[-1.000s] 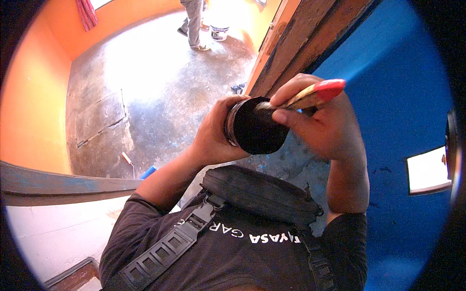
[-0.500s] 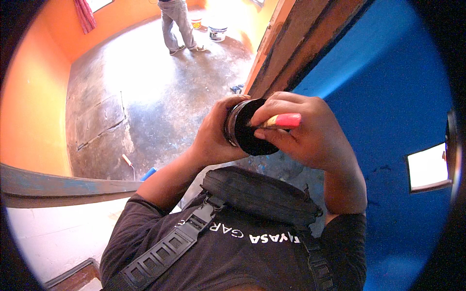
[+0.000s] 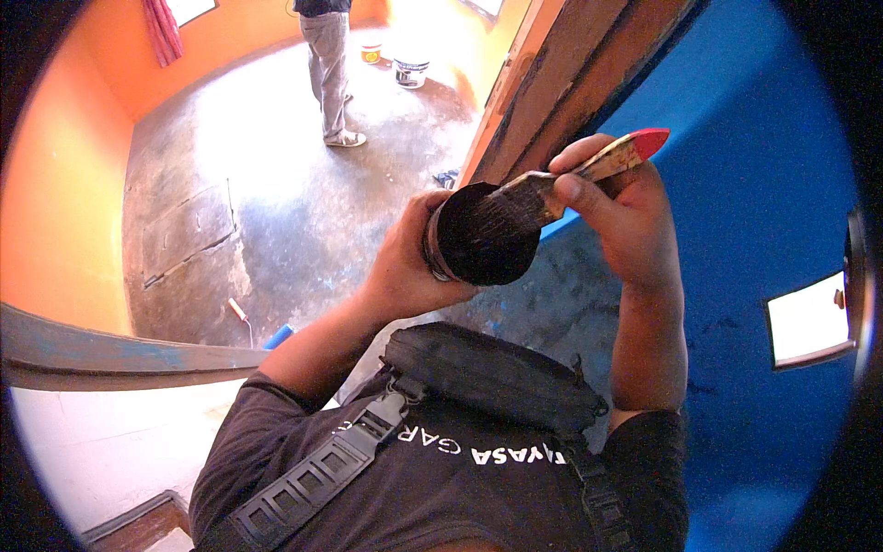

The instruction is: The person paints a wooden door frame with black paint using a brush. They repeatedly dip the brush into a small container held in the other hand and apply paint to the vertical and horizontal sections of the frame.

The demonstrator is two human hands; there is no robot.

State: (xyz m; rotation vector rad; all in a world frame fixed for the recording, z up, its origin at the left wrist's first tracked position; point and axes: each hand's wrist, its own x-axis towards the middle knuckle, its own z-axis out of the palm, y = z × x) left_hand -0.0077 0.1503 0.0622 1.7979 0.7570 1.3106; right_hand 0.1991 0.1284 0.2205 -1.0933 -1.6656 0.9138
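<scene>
My left hand [image 3: 405, 253] is wrapped round a paint can [image 3: 440, 241], holding it tilted in front of my chest. The can's inside looks dark, and its contents are hard to make out. In my right hand [image 3: 630, 207] is a paintbrush [image 3: 602, 167] with a worn pale handle and a red tip. Its dark bristles slant down over the can's mouth, against or just inside the rim on the right side. My right fingers and thumb pinch the lower handle near the metal band.
A brown wooden door frame [image 3: 570, 92] rises just beyond my right hand, beside a blue wall [image 3: 736, 212]. Another person [image 3: 326, 74] stands across the floor, near paint buckets [image 3: 410, 72]. A paint roller [image 3: 239, 311] lies at lower left, by a wooden rail [image 3: 138, 362].
My right hand has moved up and to the right, drawing the brush out of the can so its bristles show. The other person has shifted their legs. My left hand still holds the can.
</scene>
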